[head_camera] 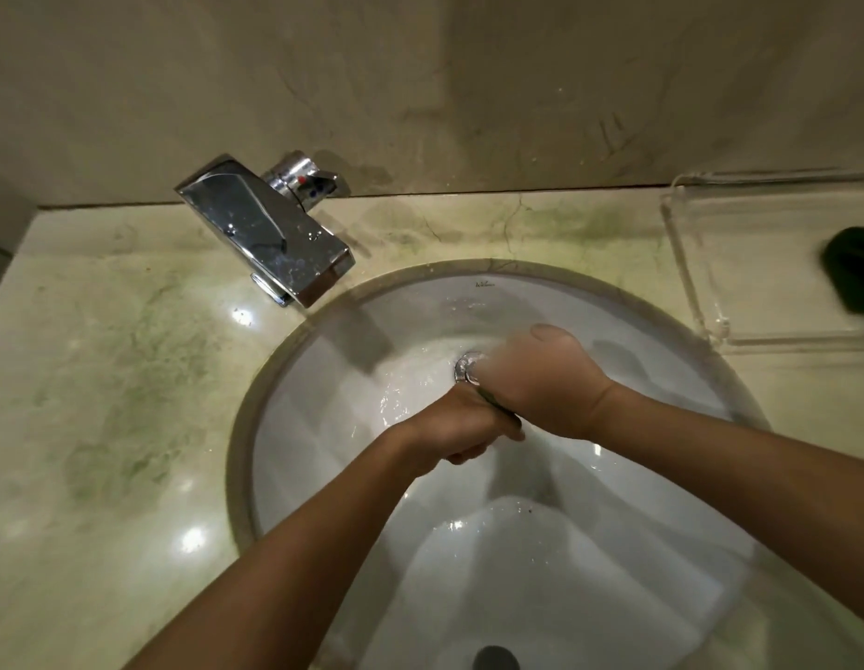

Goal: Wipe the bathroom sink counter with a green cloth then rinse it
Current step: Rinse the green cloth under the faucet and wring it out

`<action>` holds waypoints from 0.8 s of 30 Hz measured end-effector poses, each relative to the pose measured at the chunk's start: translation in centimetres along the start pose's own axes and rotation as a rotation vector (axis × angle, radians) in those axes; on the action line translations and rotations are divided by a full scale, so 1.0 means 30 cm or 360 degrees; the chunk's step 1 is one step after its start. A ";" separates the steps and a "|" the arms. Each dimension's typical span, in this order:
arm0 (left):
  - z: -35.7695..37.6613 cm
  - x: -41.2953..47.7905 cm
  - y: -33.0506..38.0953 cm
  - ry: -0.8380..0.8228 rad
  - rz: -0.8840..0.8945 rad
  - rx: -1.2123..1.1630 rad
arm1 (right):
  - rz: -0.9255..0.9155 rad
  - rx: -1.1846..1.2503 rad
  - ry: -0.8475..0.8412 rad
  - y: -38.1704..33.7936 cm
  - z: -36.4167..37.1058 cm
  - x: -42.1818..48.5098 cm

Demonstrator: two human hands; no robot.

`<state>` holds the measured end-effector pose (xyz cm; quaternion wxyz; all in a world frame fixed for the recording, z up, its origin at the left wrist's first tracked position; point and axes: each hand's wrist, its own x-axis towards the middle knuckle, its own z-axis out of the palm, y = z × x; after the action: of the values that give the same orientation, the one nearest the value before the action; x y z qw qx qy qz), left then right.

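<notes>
Since both hands are down in the sink (314,427) and not on the counter (106,379), I'd call this the rinse step, probably the wringing part of it. From my end of the feed the left hand (461,425) is curled tight round the green cloth (500,409). The right hand (553,379) looks clenched on the other end of it, back of the hand up, though it's blurry.

Only a thin sliver of the cloth shows, squeezed between the two hands, just over the drain (465,368) in the middle of the bowl. Water ripples around the drain, but I can't make out a stream from the tap (266,234), which sits at the back-left of the counter. A clear tray (686,263) sits at the counter's right edge with a dark thing (855,268) on it, can't tell what.

Next move, my guess: twist the cloth to squeeze it out. Keep it low over the bowl so drips stay off the counter, then check the tap is off.
</notes>
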<state>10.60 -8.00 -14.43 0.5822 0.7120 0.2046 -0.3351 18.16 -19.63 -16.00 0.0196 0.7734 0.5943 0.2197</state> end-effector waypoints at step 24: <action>-0.092 -0.052 -0.025 0.1006 0.1316 0.2169 | 0.1675 0.3360 -0.2046 0.024 -0.136 0.005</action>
<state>9.67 -5.01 -13.58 0.0184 0.9838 -0.1649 0.0685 17.37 -20.63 -12.05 -0.3944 0.5188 -0.0021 -0.7585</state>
